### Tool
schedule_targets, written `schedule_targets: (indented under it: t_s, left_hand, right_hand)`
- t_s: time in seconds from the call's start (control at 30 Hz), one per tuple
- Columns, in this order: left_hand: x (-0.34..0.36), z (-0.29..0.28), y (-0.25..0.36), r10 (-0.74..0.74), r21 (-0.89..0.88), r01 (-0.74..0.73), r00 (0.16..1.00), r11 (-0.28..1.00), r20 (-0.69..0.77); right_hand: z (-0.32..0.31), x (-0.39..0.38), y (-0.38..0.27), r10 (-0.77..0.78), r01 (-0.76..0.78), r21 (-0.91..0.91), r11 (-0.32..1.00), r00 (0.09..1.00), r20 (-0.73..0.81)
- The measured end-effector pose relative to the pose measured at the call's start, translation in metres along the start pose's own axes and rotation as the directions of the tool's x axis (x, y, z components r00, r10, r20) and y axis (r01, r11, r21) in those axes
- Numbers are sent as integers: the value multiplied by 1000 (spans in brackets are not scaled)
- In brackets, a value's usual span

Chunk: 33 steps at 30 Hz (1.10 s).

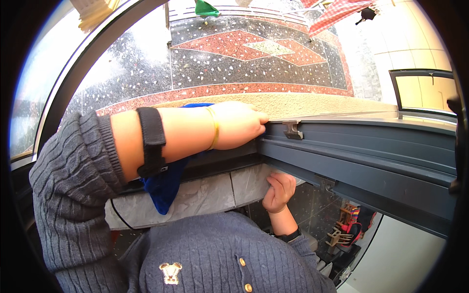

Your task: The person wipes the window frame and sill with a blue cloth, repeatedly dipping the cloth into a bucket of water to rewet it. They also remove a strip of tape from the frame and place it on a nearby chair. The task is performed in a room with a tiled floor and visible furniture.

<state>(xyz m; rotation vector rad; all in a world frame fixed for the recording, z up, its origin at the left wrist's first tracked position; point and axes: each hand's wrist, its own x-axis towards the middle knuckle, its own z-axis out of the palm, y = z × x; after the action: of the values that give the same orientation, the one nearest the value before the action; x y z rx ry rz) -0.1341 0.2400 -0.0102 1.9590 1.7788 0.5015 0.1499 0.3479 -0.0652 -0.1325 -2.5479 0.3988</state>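
Note:
My left hand [239, 125] reaches across the open window, fingers bent down at the corner of the dark grey metal frame [356, 156]; what they grip is hidden. A blue cloth [163, 195] hangs beneath my left forearm over the dark sill and down the inner wall. My right hand [278, 190] is lower, just below the frame, with curled fingers at the grey tiled edge; anything inside them is hidden. A small metal fitting [293, 129] sits on the frame's top rail, right of my left hand.
Outside lie a beige ledge [322, 101] and a speckled terrazzo floor [205, 71], with hanging fabrics [332, 19] beyond. An open window pane [425, 90] is at right. Wooden chairs and bags [347, 227] stand below indoors; a curved window frame runs up the left.

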Motion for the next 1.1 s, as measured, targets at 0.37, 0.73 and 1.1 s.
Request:
schedule_targets:
  t_s: [0.37, 0.73, 1.1]
  left_hand:
    - [-11, -3, -6, 51, 8, -51, 998, 999, 24]
    - [-16, -6, -4, -104, -56, 114, 983, 992, 149]
    - [-24, -6, -4, -14, 139, -6, 990, 990, 140]
  right_hand:
    - [0, -1, -2, 40, -41, -24, 999, 999, -18]
    - [-1, -3, -1, 28, -29, -33, 999, 1000, -8]
    - [0, -2, -1, 16, -17, -37, 999, 1000, -22]
